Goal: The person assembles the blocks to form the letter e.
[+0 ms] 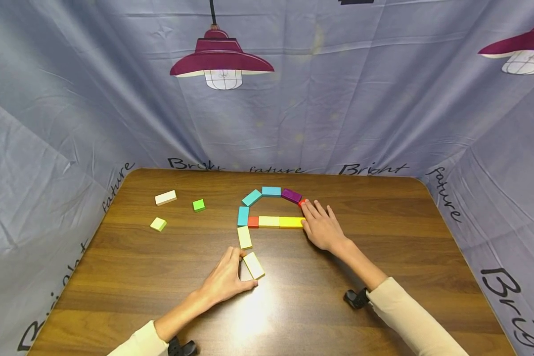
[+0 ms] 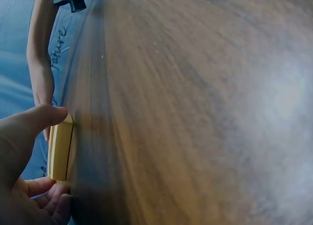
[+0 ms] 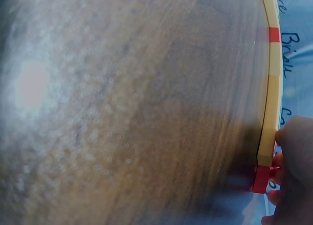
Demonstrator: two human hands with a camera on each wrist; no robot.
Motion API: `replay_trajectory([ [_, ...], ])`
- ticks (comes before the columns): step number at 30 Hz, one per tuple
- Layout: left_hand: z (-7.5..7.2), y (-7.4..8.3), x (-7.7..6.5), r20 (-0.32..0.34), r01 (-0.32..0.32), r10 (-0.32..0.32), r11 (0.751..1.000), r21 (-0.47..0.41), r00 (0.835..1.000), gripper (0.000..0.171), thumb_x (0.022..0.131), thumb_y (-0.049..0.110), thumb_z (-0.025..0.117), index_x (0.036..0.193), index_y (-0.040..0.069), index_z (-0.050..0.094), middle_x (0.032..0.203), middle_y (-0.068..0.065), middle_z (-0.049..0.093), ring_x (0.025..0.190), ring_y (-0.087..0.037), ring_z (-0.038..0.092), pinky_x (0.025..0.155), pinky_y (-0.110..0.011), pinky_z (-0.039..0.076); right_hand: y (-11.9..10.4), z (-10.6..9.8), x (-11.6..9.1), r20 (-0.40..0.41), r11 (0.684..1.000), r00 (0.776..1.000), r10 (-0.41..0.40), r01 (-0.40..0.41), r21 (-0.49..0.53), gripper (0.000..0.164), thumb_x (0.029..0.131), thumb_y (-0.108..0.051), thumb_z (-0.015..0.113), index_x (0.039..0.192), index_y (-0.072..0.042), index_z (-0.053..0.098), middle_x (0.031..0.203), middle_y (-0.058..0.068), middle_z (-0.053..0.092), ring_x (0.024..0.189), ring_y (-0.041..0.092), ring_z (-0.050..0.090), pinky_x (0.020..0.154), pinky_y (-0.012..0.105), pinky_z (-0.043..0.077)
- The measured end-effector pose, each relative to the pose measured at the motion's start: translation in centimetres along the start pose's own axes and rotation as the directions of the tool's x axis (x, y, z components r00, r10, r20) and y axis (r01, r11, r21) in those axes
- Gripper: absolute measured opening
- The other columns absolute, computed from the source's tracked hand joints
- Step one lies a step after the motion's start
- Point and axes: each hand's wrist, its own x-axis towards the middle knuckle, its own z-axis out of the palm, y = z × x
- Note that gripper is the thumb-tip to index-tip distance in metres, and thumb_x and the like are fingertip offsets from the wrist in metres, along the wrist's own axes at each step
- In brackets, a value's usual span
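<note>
My left hand pinches a cream rectangular block by its two ends, thumb at the near end and fingers at the far end. In the left wrist view the same block stands between thumb and fingers, low on the table. Just beyond it lies another cream block. My right hand lies over the right end of a block outline, its fingers extended. In the right wrist view its thumb meets a yellow block and its fingertips a red block. The hand partly hides these blocks.
Blue blocks and a purple block form an arch above a row with a small red block. To the left lie a cream block, a green block and a pale green block. Fabric walls surround the wooden table.
</note>
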Motion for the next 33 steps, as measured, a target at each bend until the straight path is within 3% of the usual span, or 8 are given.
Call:
replay_trajectory([
  [14, 0.47, 0.23, 0.21, -0.067, -0.019, 0.020, 1.000, 0.009, 0.998, 0.053, 0.073, 0.030, 0.090, 0.099, 0.003, 0.053, 0.088, 0.000, 0.046, 0.076, -0.012, 0.041, 0.065, -0.030, 0.043, -0.06, 0.08, -0.03, 0.001, 1.000, 1.000, 0.006, -0.006, -0.004, 0.057, 0.108, -0.030, 0.039, 0.155, 0.000, 0.030, 0.160, 0.016, 0.026, 0.147, 0.039, 0.021, 0.114, 0.063, 0.014],
  [24, 0.44, 0.39, 0.42, -0.053, 0.010, -0.010, 1.000, 0.010, 0.999, 0.055, 0.074, 0.030, 0.089, 0.104, 0.001, 0.054, 0.090, -0.002, 0.049, 0.078, -0.014, 0.044, 0.065, -0.031, 0.045, -0.10, -0.09, -0.02, 0.010, 1.000, 1.000, 0.009, -0.009, 0.002, 0.057, 0.108, -0.031, 0.039, 0.156, -0.001, 0.029, 0.161, 0.016, 0.024, 0.147, 0.039, 0.020, 0.115, 0.063, 0.012],
  [33, 0.49, 0.23, 0.34, -0.081, 0.007, -0.007, 1.000, -0.001, 0.997, 0.054, 0.073, 0.029, 0.090, 0.105, 0.001, 0.055, 0.090, 0.000, 0.050, 0.077, -0.013, 0.045, 0.064, -0.029, 0.046, -0.11, -0.08, -0.08, 0.002, 1.000, 1.000, 0.001, -0.001, -0.001, 0.057, 0.108, -0.030, 0.040, 0.155, 0.000, 0.030, 0.160, 0.017, 0.026, 0.147, 0.039, 0.020, 0.114, 0.064, 0.014],
])
